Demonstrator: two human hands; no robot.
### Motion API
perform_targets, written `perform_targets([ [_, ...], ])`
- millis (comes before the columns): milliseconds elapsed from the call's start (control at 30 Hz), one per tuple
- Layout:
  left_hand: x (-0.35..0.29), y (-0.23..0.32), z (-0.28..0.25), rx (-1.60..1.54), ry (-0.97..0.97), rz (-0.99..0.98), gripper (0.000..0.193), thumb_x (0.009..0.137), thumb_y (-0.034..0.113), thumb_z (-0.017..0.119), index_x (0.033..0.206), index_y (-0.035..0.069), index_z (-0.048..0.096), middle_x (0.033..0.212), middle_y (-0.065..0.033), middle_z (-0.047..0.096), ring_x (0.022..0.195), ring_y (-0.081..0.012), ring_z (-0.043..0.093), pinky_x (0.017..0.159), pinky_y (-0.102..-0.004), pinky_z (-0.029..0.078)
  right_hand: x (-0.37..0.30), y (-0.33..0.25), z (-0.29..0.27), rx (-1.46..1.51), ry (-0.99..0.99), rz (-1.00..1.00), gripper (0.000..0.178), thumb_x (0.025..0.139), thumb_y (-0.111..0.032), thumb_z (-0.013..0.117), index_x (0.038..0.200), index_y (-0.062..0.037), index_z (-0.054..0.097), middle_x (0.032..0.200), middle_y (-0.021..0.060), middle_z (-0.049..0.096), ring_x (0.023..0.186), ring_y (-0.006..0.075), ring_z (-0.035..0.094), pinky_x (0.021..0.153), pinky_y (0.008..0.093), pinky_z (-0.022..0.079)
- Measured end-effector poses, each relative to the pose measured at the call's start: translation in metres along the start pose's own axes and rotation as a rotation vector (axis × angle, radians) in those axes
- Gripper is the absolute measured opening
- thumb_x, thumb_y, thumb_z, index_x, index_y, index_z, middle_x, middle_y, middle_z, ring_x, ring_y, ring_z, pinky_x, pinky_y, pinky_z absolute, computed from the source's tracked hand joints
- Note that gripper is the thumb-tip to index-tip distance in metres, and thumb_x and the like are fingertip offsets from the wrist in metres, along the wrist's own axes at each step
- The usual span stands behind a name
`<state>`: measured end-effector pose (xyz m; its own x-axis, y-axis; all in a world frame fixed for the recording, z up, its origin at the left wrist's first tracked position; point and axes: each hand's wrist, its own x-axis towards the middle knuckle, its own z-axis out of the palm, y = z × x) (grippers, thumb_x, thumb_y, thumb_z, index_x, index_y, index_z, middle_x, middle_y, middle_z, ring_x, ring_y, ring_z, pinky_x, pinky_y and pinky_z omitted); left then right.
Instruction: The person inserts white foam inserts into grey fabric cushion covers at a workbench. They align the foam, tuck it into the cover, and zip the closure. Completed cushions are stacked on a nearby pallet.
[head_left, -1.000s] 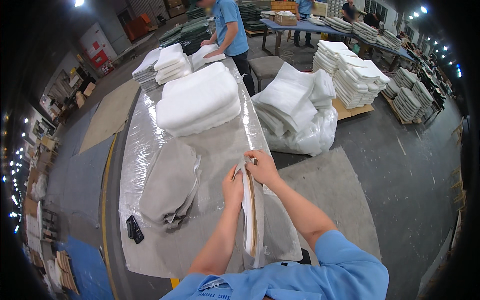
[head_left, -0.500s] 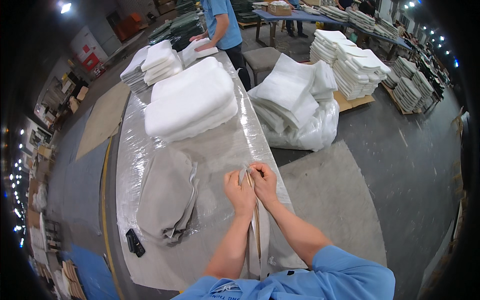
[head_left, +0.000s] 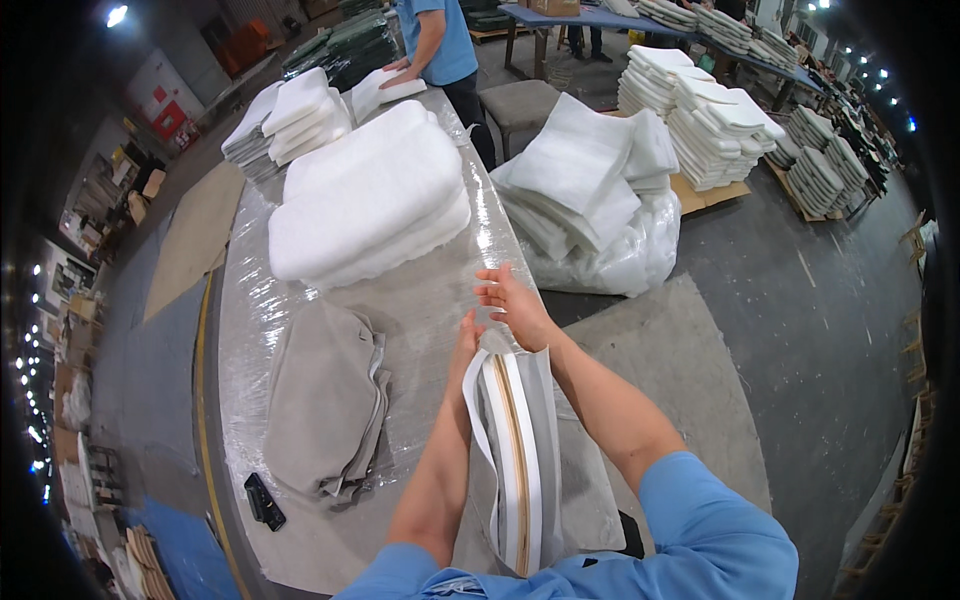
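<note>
Firstly, table edges: the film-wrapped table [head_left: 428, 345] runs away from the person, its right edge slanting past the right forearm and its left edge bowed by the lens.
Open room: bare tabletop lies between the hands and the table's left half, and more reaches toward its middle; beyond the right edge, a grey mat [head_left: 675, 400] covers part of the floor.
Zipper-like cover: the long grey piece [head_left: 549, 440] is at the table's near end, toward the right edge, between the forearms; soft cloth, white lengthwise bands, a narrow golden-brown strip down the centre.
Right hand: the right hand [head_left: 516, 304] is over the table near its right edge, fingers loosely spread, grip wide, nothing visible between them.
Left hand: the left hand [head_left: 468, 336] is over the table just left of the cover's upper end, fingers extended; whether it pinches cloth I cannot tell.
Grey cloth pile: limp, rounded pieces [head_left: 322, 395] lie on the table's left half, layered edges facing right.
Black object: a small, hard, oblong item [head_left: 264, 502] sits by the table's near left edge.
White padding: a thick, fluffy stack [head_left: 370, 195] with rounded corners rests on the table's middle.
Bagged sheets: fibrous white sheets [head_left: 590, 180] top a crinkled clear bag [head_left: 640, 262] beside the table's right edge.
</note>
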<state>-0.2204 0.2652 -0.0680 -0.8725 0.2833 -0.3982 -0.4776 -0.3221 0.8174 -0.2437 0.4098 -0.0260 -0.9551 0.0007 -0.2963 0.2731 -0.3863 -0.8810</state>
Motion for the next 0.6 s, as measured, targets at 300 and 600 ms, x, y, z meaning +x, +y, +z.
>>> perform_targets([
  [300,0.020,-0.022,0.005,-0.158,-0.170,0.101,0.075,0.111,0.060,0.036,0.170,0.018,0.016,0.138,-0.0084,0.051,0.122,-0.0176,0.056,0.104,-0.0317,0.049,0.002,0.033,0.018,-0.109,0.040,-0.193,0.070,0.108,-0.068,0.030,0.150,-0.0167,0.052,0.130,0.0061,0.056,0.108,0.0146,0.051,0.093,0.0342,0.042],
  [600,0.008,-0.005,0.011,-0.042,-0.196,0.188,0.075,0.112,0.056,0.037,0.168,0.008,0.020,0.164,-0.0159,0.036,0.144,-0.0263,0.045,0.123,-0.0347,0.029,-0.001,0.040,0.016,-0.102,0.062,-0.332,0.061,0.112,-0.053,0.040,0.147,-0.0059,0.056,0.095,0.0036,0.060,0.090,0.0124,0.058,0.084,0.0274,0.049],
])
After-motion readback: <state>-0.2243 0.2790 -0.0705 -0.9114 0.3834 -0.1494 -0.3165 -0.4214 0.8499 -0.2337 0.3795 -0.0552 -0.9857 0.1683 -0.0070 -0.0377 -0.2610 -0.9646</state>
